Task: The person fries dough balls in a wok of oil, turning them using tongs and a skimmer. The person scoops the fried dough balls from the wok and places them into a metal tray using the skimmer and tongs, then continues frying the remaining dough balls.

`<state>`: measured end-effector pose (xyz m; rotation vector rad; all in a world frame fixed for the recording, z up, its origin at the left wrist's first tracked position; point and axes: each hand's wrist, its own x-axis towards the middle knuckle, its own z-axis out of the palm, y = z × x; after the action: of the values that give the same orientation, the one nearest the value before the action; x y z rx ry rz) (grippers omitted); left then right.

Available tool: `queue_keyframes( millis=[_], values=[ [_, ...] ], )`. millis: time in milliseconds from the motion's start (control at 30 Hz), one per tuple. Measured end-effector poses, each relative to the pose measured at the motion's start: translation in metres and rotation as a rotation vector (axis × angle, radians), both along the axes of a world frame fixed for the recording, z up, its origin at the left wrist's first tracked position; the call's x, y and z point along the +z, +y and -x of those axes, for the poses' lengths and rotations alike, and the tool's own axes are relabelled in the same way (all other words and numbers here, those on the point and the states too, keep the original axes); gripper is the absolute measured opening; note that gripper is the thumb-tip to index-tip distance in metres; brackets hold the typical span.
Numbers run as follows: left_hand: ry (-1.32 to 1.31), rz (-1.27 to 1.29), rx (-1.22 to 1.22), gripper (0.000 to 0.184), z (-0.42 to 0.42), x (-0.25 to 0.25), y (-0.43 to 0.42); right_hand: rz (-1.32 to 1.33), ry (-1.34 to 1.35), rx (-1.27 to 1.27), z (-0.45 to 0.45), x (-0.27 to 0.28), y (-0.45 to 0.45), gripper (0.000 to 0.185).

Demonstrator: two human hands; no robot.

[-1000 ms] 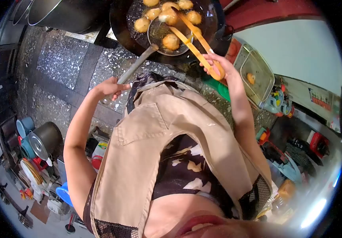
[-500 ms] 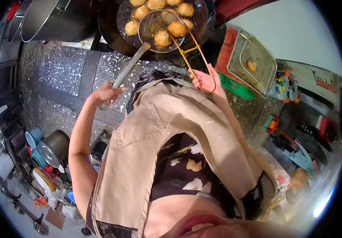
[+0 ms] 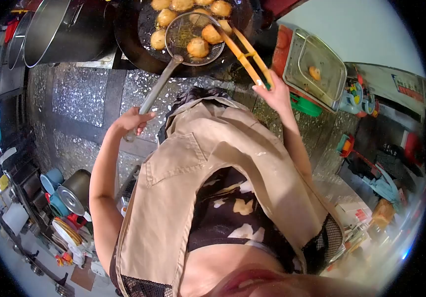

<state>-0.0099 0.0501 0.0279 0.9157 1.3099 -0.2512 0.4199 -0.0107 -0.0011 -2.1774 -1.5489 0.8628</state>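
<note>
My left hand (image 3: 133, 121) is closed around the long handle of a wire skimmer (image 3: 161, 85), whose round mesh sits in the oil of a dark wok (image 3: 133, 49). Two golden fried balls (image 3: 197, 48) lie on the mesh, and several more fried balls (image 3: 182, 4) float around it. My right hand (image 3: 276, 95) grips a pair of yellow-brown wooden tongs (image 3: 244, 61) joined by a crosspiece. The tips of the tongs are beside a ball (image 3: 212, 33) at the skimmer's right side; whether they pinch it I cannot tell.
Right of the wok, a metal tray (image 3: 299, 74) with a wire rack holds one small fried piece (image 3: 314, 73). A green basin (image 3: 306, 106) is below it. Large metal pots (image 3: 49, 34) stand at the upper left. Pots and basins (image 3: 52, 180) crowd the lower left.
My right hand has moved right and turned, swinging the tongs' handle end to the right. The tongs' tips have shifted up. My left hand and the skimmer stay nearly in place.
</note>
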Motion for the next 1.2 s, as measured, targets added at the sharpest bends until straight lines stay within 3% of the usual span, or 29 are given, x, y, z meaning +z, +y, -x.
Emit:
queue_keyframes(
  millis=[100,233,333,533,667,867,933,1200],
  values=[
    [0.023,0.016,0.035,0.04,0.0,-0.001,0.0,-0.022,-0.308,0.112,-0.01,-0.004,0.014,0.08],
    [0.008,0.0,0.039,0.039,0.001,-0.002,-0.002,0.053,-0.402,0.196,-0.011,0.003,0.028,0.078],
    [0.021,-0.016,0.03,0.039,0.002,-0.004,-0.002,-0.211,-0.656,0.303,-0.007,0.01,0.026,0.068],
    [0.056,-0.025,0.028,0.042,0.0,-0.002,-0.002,-0.357,-0.856,0.371,-0.015,0.006,0.015,0.068],
    [0.012,0.009,0.039,0.043,0.001,-0.002,0.0,-0.309,-0.792,0.414,-0.016,0.025,0.009,0.069],
    [0.02,-0.015,0.026,0.04,-0.002,0.003,0.0,0.019,-0.573,0.335,-0.007,0.046,0.008,0.075],
    [0.026,-0.015,0.03,0.04,-0.003,0.003,0.0,0.114,-0.159,0.094,-0.004,0.039,0.014,0.084],
    [0.007,-0.007,0.025,0.039,0.001,-0.004,0.0,0.357,-0.078,0.105,-0.004,0.025,0.042,0.088]
  ],
)
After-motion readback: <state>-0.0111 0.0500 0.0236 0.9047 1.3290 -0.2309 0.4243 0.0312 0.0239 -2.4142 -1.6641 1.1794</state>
